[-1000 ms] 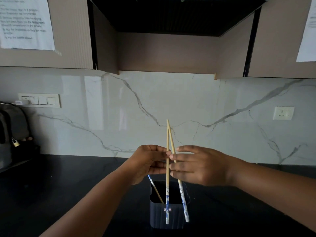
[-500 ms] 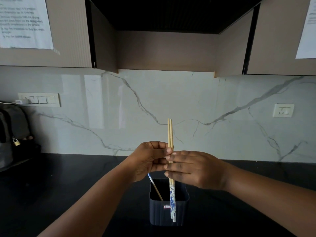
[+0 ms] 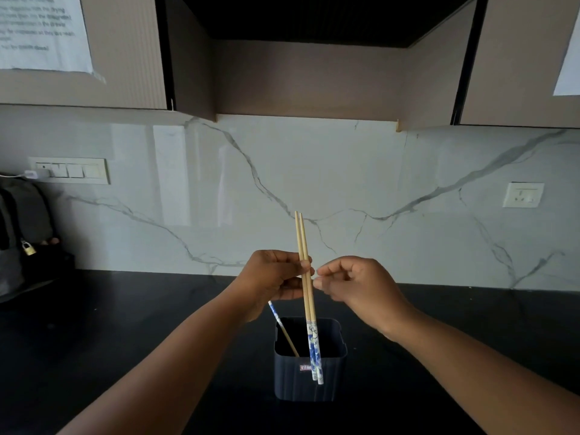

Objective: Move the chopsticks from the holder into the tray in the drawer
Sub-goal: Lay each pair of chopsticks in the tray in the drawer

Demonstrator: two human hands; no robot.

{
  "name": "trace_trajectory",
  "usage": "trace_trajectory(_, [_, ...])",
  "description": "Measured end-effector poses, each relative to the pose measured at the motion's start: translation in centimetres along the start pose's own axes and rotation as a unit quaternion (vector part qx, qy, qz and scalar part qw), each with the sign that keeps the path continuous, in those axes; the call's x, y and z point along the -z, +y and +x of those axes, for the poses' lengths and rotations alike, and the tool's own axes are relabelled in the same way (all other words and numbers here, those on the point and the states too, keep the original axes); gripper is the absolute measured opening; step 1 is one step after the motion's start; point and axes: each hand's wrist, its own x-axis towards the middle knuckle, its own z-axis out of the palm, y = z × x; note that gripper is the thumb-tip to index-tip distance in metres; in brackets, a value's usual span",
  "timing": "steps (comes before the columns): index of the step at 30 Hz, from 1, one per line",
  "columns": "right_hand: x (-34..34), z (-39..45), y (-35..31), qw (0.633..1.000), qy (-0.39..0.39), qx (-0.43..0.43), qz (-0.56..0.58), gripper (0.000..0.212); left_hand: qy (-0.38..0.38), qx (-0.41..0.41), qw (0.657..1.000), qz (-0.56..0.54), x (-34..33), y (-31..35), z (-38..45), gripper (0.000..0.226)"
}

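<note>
We see a printed sheet (image 3: 40, 32) taped to the upper-left cabinet door, with several lines of dark type, but the letters are too blurred for us to read a single word with confidence. On the front of the dark holder (image 3: 310, 383) sits a small red-and-white label (image 3: 305, 367); its lettering is too small for us to make out. A second white sheet (image 3: 569, 67) at the right edge shows us no print.

Two bare forearms reach in from the bottom edge, uncovered as far as they show. The left hand (image 3: 271, 279) and right hand (image 3: 361, 288) carry no visible rings, watch or gloves on wrists or fingers (image 3: 323, 271).
</note>
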Motion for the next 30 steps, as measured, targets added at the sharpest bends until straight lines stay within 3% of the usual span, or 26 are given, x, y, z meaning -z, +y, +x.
trace_trajectory(2, [-0.8, 0.3, 0.1, 0.989, -0.012, -0.107, 0.104, 0.017, 0.012, -0.001, 1.0, 0.012, -0.3, -0.3, 0.1, 0.01])
trace_trajectory(6, [-2.6, 0.5, 0.5, 0.969, 0.019, -0.167, 0.183, 0.025, 0.035, 0.005, 0.999, -0.02, -0.4, -1.1, 0.4, 0.011])
trace_trajectory(13, [-4.0, 0.8, 1.9, 0.957, 0.011, -0.186, 0.223, 0.012, 0.029, 0.019, 0.999, 0.001, 0.1, -2.1, 0.9, 0.014])
trace_trajectory(30, [-4.4, 2.2, 4.1, 0.944, -0.087, -0.221, 0.227, 0.013, 0.016, 0.014, 0.999, 0.047, 1.4, -4.6, 1.9, 0.012])
